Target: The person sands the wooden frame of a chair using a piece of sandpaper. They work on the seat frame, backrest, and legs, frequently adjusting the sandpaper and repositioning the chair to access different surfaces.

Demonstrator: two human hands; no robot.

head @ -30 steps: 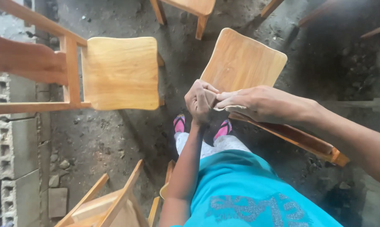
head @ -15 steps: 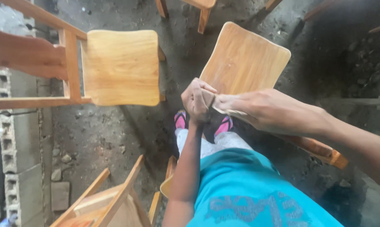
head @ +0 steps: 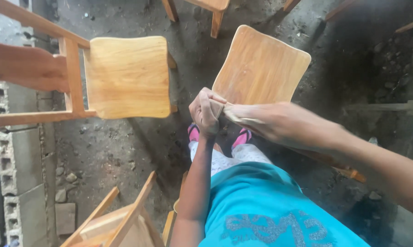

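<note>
Seen from above, the person's left hand (head: 205, 112) is curled into a loose fist, its fingers closed over one end of a small folded sheet of sandpaper (head: 225, 111), a tan, flat piece that runs from that fist towards the right. The right hand (head: 279, 123) reaches in from the right side and pinches the other end of the same sheet between thumb and fingers, so both hands are clamped on it and sit touching, knuckles together, with the sheet between them. The right hand is slightly blurred, so the exact lay of its fingertips cannot be told. The sandpaper is held in the air in front of the person's body, just at the near edge of a light wooden chair seat (head: 260, 67) that tilts away from the person; whether the sheet touches that seat cannot be told. Below the hands show pink shoes (head: 241, 136) on the dirt floor (head: 124, 151), pale trousers and a turquoise shirt (head: 266, 206). To the left stands another wooden chair (head: 126, 77) with a square seat and reddish frame rails, well apart from the hands. At the bottom left lies part of a third chair frame (head: 119, 219), and grey concrete blocks (head: 19, 155) line the left edge.
</note>
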